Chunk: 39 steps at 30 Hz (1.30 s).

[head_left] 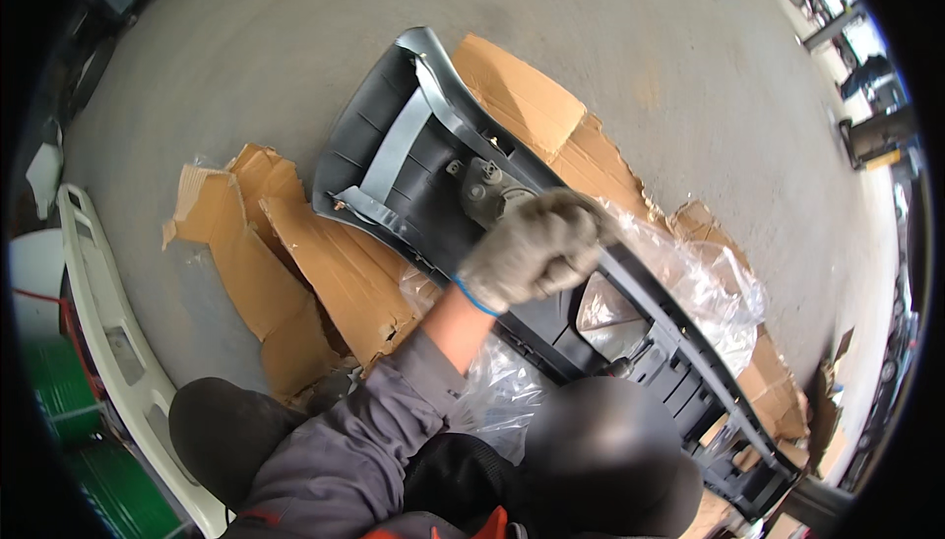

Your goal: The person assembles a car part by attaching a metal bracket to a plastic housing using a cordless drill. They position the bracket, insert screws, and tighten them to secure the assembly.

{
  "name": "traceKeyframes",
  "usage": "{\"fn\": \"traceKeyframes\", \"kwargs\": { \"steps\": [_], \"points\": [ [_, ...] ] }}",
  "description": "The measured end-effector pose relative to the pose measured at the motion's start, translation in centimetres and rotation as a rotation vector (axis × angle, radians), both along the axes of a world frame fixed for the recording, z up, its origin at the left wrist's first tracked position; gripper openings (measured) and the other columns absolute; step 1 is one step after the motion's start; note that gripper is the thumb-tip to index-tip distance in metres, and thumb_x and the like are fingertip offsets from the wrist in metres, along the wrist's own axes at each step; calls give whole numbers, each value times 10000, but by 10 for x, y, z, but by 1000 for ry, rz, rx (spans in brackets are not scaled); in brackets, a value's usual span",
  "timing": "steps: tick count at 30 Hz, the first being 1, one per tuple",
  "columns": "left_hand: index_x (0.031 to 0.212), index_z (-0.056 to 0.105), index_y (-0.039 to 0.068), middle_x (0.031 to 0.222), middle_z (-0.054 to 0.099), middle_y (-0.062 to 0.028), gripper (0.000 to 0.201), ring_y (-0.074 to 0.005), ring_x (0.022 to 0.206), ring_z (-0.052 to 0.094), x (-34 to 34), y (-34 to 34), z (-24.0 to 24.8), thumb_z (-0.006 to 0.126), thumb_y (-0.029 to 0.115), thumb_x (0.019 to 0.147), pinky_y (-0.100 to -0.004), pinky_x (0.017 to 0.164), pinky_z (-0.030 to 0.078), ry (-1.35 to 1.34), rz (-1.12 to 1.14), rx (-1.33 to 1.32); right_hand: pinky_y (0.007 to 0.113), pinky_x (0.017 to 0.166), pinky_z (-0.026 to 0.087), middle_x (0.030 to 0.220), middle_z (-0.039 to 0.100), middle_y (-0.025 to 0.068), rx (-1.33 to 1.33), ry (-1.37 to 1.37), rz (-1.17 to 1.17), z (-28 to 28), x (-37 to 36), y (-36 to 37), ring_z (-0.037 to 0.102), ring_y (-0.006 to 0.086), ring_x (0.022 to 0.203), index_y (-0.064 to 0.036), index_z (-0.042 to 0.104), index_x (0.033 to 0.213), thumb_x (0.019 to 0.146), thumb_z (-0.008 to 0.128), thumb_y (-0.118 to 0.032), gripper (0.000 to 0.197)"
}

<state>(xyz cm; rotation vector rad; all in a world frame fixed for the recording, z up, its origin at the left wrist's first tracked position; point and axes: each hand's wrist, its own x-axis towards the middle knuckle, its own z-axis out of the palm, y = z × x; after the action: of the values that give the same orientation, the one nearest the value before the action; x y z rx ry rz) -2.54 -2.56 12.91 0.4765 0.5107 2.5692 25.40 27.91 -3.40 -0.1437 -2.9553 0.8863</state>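
Note:
My left hand, in a grey-beige work glove with a blue cuff edge, is closed in a fist over the middle of a long black plastic bumper. What the fist holds, if anything, is hidden. Just beyond the knuckles, a dull grey round-faced housing, perhaps a lamp, sits in the bumper's hollow. Grey brackets span the bumper's far end. Nearer to me, a slim dark tool-like piece lies by an opening in the bumper; its kind is unclear. My right hand is out of view.
Flattened cardboard and clear plastic wrap lie under and around the bumper. My knees are close to its near side. A cream-coloured panel and green drums stand left. A concrete floor surrounds this.

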Motion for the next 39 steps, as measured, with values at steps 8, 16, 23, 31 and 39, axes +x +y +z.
{"fn": "traceKeyframes", "kwargs": {
  "steps": [8,16,23,31,39],
  "points": [
    [1052,684,94,787,559,29,164,-62,537,435,2,-97,-97,645,252,1042,-207,417,307,-931,735,-327,349,925,543,1206,697,97,-461,16,-87,96,-62,-1,675,212,1016,-15,499,1455,827,828,-120,717],
    [958,631,124,817,571,18,165,-60,568,443,-46,-77,-148,610,266,1040,-208,434,319,-1129,765,-254,347,779,587,1247,688,157,-699,-20,268,320,-240,-87,703,219,925,42,537,1431,892,674,-412,718],
    [950,678,141,805,638,39,198,-64,606,481,-53,-89,-169,602,311,1018,-238,475,335,-1024,730,-212,323,742,568,993,718,103,-679,-292,209,335,-302,-235,673,180,801,42,657,1228,900,711,-190,405],
    [944,612,177,801,596,61,151,-52,588,457,-58,-89,-163,579,271,1057,-206,465,313,-984,646,-149,324,687,559,899,706,81,-407,-393,230,225,-304,-263,677,174,768,33,688,1164,912,700,-166,321],
    [941,617,153,689,483,84,176,-43,503,378,-55,-94,-151,569,265,1068,-215,420,286,-965,679,40,340,688,573,912,712,90,-464,-376,192,204,-303,-263,687,187,774,22,686,1168,918,690,-174,318]
  ]
}}
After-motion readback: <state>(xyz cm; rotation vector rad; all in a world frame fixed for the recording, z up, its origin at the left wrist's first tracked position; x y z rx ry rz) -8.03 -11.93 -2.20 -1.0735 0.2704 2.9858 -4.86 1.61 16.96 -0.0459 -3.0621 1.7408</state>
